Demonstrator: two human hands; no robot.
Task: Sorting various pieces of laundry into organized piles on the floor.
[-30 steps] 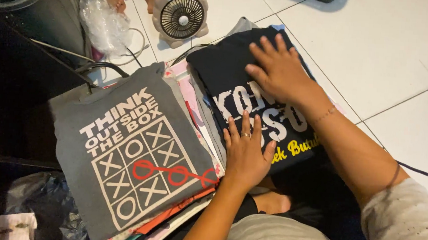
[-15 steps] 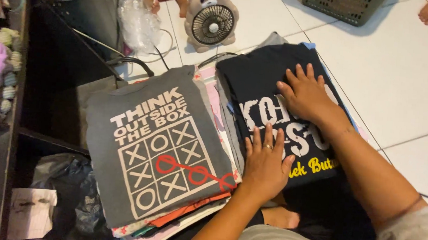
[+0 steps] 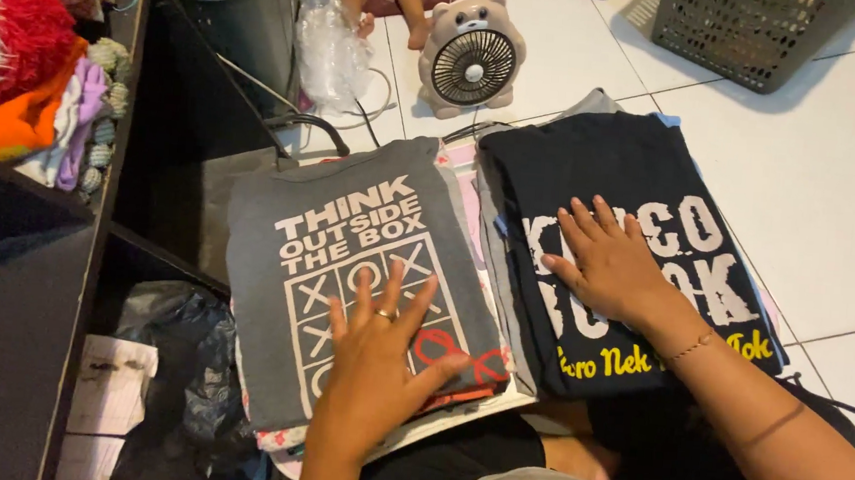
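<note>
My left hand (image 3: 373,367) lies flat, fingers spread, on a folded grey printed t-shirt (image 3: 286,260) that tops a stack of folded clothes. A ring shows on one finger. My right hand (image 3: 606,263) rests palm down on a folded black t-shirt (image 3: 613,173) with white and yellow lettering, which tops a second stack to the right of the first. Neither hand grips anything. Both stacks sit on a white tiled floor (image 3: 832,188) in front of my knees.
A small bear-shaped fan (image 3: 472,58) stands behind the stacks, beside a clear plastic bag (image 3: 329,48). A grey laundry basket (image 3: 743,32) is at the back right. A dark shelf (image 3: 24,272) with plush toys stands on the left. Another person's feet show at the top and right edges.
My left hand has shifted from the gap between the stacks onto the grey shirt. My right hand slid down to the middle of the black shirt. The view tilted to show more of the room.
</note>
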